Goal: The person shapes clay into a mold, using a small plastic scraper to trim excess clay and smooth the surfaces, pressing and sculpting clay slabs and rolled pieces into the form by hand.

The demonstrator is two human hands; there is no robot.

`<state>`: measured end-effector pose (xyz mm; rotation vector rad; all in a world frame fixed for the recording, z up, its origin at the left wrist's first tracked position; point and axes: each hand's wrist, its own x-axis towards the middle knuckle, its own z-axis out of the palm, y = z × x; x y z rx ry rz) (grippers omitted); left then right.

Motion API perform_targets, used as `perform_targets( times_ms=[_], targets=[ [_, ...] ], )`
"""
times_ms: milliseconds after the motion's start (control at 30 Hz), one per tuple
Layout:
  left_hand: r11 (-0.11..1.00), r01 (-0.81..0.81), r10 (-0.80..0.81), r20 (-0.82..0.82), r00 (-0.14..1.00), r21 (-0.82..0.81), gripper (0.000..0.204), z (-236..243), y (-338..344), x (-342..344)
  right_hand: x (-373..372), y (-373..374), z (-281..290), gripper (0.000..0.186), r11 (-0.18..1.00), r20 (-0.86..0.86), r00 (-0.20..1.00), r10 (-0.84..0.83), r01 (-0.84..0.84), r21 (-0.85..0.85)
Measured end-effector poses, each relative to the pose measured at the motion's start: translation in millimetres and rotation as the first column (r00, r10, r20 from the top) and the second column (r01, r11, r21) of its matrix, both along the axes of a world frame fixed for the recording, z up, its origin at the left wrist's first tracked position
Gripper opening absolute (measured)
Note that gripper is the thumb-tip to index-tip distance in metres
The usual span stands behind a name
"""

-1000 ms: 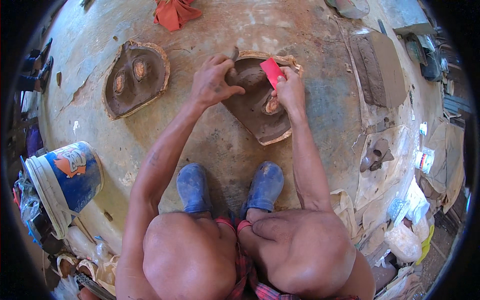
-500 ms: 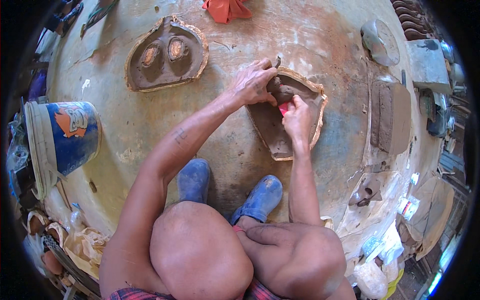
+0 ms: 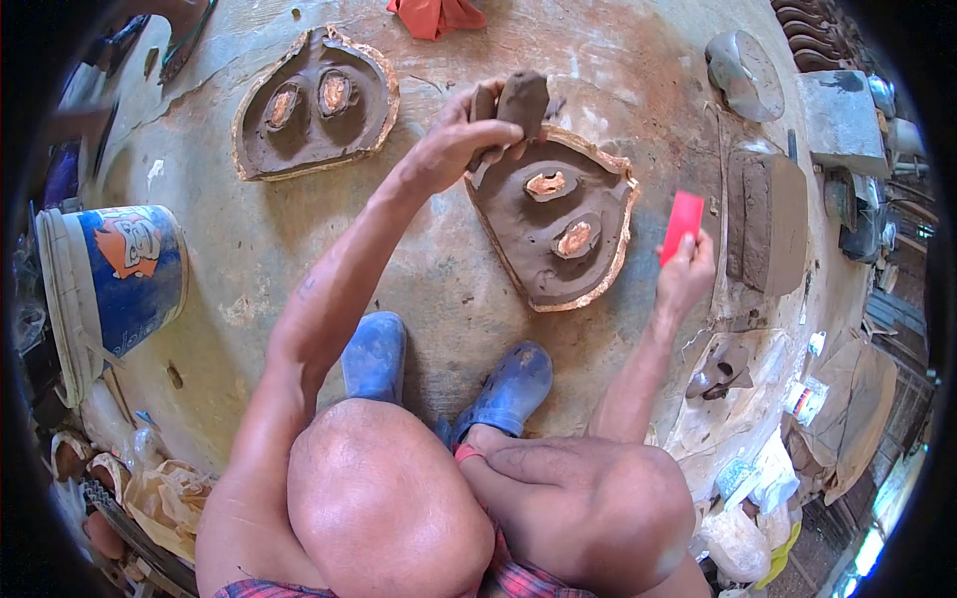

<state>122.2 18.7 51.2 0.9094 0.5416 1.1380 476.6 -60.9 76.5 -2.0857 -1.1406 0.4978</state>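
Note:
My left hand (image 3: 457, 140) is closed around pieces of dark grey-brown clay (image 3: 524, 103), raised over the upper left rim of the nearer mould (image 3: 620, 229). That mould has a pale, rough edge, a lining of wet clay and two raised rings with orange-brown centres. Off to its right, my right hand (image 3: 688, 267) grips a flat red scraper (image 3: 683, 221), held up and apart from the mould. A similar clay-lined mould (image 3: 244, 149) with two ringed mounds lies farther away on the left.
A blue and white bucket (image 3: 140, 264) stands at the left. On the right are a clay block (image 3: 783, 224), a grey rounded object (image 3: 743, 75), a concrete block (image 3: 843, 115) and a small clay piece (image 3: 720, 371) on a sheet. A red cloth (image 3: 437, 15) lies at the far edge.
Both hands have lifted out of the nearer mould. My left hand now holds up clay pieces, and my right has moved right with the red scraper. The mould's two rings are now uncovered.

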Motion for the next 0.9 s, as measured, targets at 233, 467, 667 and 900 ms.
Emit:
perform_targets(
  times_ms=[233,467,667,900],
  targets=[
    [0.838,0.332,-0.496,-0.352,0.794,-0.432,0.071,32.5,-80.2,32.1,-74.9,-49.8,49.4,0.055,0.746,0.227,0.785,0.577,-0.619,0.244],
    [0.787,0.497,-0.604,-0.295,0.74,-0.365,0.056,33.5,-110.4,33.0,-81.6,-63.6,37.8,0.047,0.503,-0.063,0.499,0.864,-0.854,0.134],
    [0.795,0.359,-0.354,0.107,0.929,-0.489,0.065,19.8,-125.2,28.6,-19.1,-84.6,1.3,0.034,0.961,-0.172,0.946,0.276,-0.275,0.03],
    [0.907,0.045,-0.146,-0.21,0.967,-0.419,0.034,26.3,-126.3,62.2,-68.7,-101.6,28.2,0.036,0.892,-0.133,0.892,0.431,-0.4,0.212]
  ],
)
